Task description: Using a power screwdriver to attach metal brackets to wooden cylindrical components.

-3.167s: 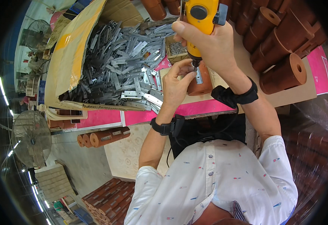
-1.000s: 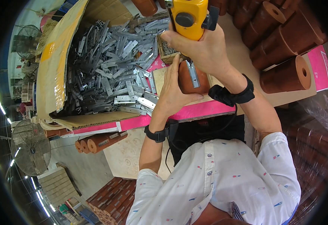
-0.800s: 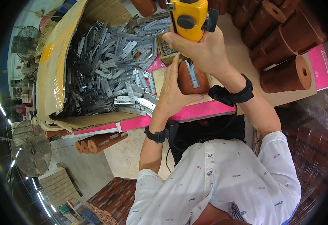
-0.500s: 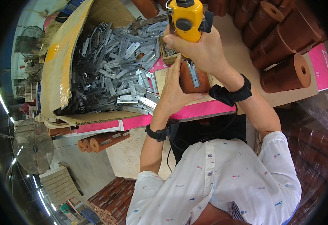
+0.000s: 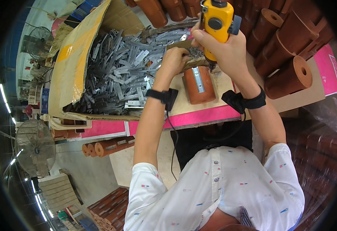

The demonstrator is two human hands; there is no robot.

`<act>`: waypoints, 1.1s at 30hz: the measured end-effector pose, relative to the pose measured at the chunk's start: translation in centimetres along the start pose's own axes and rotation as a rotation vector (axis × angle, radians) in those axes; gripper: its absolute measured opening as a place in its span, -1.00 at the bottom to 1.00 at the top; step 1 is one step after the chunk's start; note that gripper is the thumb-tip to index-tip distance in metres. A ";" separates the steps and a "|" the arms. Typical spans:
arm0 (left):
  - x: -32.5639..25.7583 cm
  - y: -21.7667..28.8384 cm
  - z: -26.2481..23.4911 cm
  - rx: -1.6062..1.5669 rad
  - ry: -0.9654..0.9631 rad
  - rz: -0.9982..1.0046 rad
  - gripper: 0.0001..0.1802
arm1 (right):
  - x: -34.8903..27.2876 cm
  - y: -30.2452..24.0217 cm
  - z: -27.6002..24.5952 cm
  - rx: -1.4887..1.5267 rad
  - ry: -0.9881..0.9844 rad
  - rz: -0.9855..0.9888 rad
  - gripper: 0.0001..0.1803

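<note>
Grey metal brackets (image 5: pixel 118 73) heaped in a cardboard box (image 5: pixel 74 65), upper left; standing fan (image 5: pixel 35 148), lower left; brown cylinders (image 5: pixel 288 42), upper right.

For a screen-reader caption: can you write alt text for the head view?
The right hand grips a yellow power screwdriver above a brown cylinder bearing a metal strip; the left hand reaches into a small screw box beside piled metal brackets.
</note>
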State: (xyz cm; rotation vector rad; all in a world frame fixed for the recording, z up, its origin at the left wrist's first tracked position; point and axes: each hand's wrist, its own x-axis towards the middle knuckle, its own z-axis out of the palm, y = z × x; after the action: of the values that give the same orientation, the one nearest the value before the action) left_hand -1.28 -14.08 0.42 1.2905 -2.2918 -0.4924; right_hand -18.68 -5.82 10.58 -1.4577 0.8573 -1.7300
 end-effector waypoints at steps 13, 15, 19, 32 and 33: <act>2.4 0.4 1.9 -0.043 -0.151 -0.107 -0.85 | -1.3 -0.3 -2.2 -0.108 -0.026 0.019 -0.78; 1.9 -0.3 2.3 -0.028 -0.043 -0.035 -0.85 | -1.3 -0.4 -2.1 -0.087 -0.044 0.026 -0.79; 1.4 -0.3 2.6 -0.019 0.289 0.090 -0.84 | -1.4 -0.1 -1.6 0.001 0.018 0.021 -0.71; -10.1 6.4 0.1 -0.882 0.328 -0.214 -0.86 | -0.8 -2.3 0.6 0.022 -0.088 0.010 -0.79; -10.7 6.6 0.3 -0.866 0.346 -0.185 -0.84 | -0.8 -2.4 1.0 0.031 -0.085 -0.001 -0.79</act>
State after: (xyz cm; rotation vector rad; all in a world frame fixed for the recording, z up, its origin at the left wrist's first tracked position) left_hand -1.21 -1.55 1.26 1.0173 -1.4026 -1.0751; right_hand -17.85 -3.90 12.36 -1.5001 0.7818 -1.6626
